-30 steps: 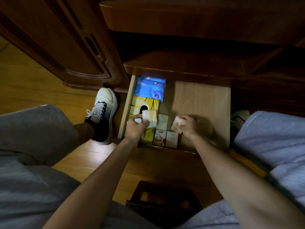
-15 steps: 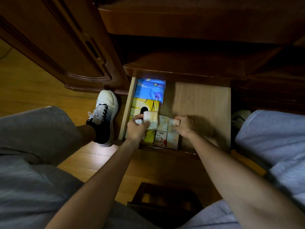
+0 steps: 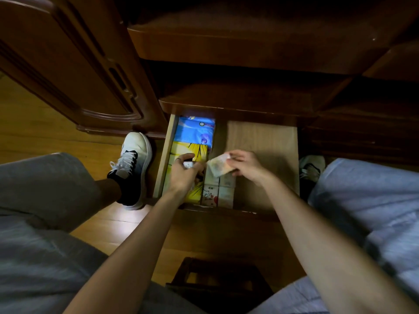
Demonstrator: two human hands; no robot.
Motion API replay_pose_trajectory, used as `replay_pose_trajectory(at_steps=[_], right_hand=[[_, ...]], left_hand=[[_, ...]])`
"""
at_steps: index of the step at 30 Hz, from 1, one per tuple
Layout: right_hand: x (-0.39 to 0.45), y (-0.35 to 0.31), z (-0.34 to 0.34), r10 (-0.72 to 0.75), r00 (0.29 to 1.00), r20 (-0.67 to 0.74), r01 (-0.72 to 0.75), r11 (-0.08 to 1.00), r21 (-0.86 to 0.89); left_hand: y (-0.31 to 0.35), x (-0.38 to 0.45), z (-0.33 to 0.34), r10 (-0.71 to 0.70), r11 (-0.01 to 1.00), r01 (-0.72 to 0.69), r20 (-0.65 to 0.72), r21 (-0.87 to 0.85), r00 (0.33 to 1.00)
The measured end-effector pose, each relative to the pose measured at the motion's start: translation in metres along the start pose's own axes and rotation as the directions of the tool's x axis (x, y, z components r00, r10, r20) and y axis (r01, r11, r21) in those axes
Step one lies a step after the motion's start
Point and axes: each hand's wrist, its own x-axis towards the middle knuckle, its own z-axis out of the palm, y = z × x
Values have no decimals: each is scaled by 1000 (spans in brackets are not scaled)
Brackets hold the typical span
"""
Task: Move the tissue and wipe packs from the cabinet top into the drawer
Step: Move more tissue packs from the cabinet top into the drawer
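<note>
colourful packs [image 3: 192, 141] lining open drawer [image 3: 267, 141]

Print on packs [image 3: 218, 193] too blurred to read

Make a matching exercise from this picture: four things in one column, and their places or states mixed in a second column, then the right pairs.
1. blue pack
2. yellow pack
3. small pack
4. white shoe

a. on the floor, left of the drawer
b. held by the right hand
c. at the drawer's back left
d. partly under the left hand

Pairs: 1-c, 2-d, 3-b, 4-a
</note>
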Motion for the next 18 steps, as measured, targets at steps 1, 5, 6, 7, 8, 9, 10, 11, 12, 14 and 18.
replay_pose_trajectory(at_steps=[1, 5, 6, 7, 8, 9, 10, 11, 12, 14, 18], right_hand=[[3, 5, -3, 34, 993, -114, -27, 998, 61], [21, 22, -8, 195, 902, -385, -113, 968, 225], [27, 24, -5, 196, 894, -402, -118, 970, 212], [33, 25, 0, 183, 893, -411, -119, 977, 177], [40, 26, 6, 162, 898, -409, -113, 984, 140], [47, 25, 14, 138, 908, -396, -100, 988, 117], [53, 22, 22, 114, 919, -376, -79, 991, 105], [59, 21, 29, 87, 931, -355, -62, 995, 82], [66, 20, 35, 63, 938, -340, -54, 998, 35], [77, 23, 40, 34, 945, -324, -71, 992, -102], [86, 27, 38, 14, 951, -309, -75, 980, -187]], left_hand=[[0, 0, -2, -32, 997, 27, -66, -73, 997], [3, 1, -14, -190, 911, 174, -7, -373, 982], [4, 1, -16, -201, 892, 197, 33, -407, 979], [3, 2, -17, -200, 888, 204, 54, -412, 978], [2, 3, -18, -192, 897, 198, 54, -396, 980], [0, 4, -19, -182, 914, 183, 39, -363, 983], [-3, 5, -20, -171, 931, 168, 20, -323, 985], [-4, 6, -20, -165, 944, 159, 5, -289, 986], [-5, 6, -22, -167, 950, 160, -1, -268, 986], [-6, 6, -23, -184, 952, 180, 8, -247, 983], [-6, 9, -23, -184, 953, 186, 31, -238, 982]])
